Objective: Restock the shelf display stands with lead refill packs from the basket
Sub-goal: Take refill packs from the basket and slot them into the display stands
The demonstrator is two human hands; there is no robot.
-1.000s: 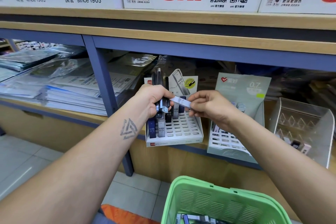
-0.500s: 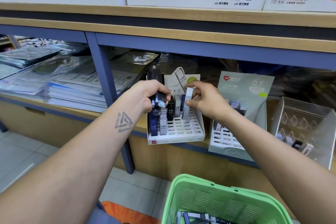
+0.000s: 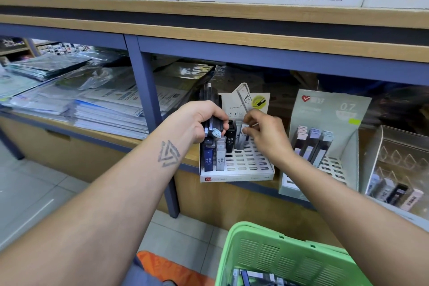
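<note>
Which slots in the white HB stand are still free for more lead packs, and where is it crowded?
Free: the white stand's front and right slots, right of the standing packs. Crowded: its back-left corner, where the left hand grips a bundle and the right hand seats a grey pack.

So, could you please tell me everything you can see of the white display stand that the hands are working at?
The white display stand looks like cardboard, with a slotted grid floor, low front lip and an upright backing card printed HB 0.5. It sits at the wooden shelf's front edge. Packs stand in its left and rear slots; most front slots are bare. The right hand pinches a grey pack standing in it; the left hand grips a bundle above.
</note>
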